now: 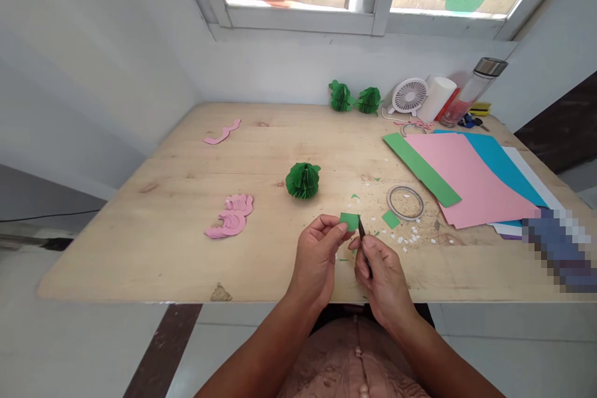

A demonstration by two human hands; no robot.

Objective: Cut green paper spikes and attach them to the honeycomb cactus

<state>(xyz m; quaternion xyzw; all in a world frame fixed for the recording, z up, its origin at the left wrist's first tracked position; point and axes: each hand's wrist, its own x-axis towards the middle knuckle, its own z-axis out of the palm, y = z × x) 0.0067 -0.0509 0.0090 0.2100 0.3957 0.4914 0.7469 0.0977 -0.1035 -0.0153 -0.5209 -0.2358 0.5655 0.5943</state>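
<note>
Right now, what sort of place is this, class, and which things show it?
Probably a small craft workspace indoors: a wooden table by a window bears coloured paper sheets, a folded green paper ball and scattered paper scraps.

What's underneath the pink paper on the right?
Blue paper and white paper stick out past the pink paper, and a purple edge shows at its near side. The rest underneath is covered, so I can't tell what's there.

Smooth pale wooden surface [153,217] with knots. Matt coloured paper sheets [471,174] at right; clear glossy bottle [469,96] with shiny metallic cap [490,66] far right.
</note>
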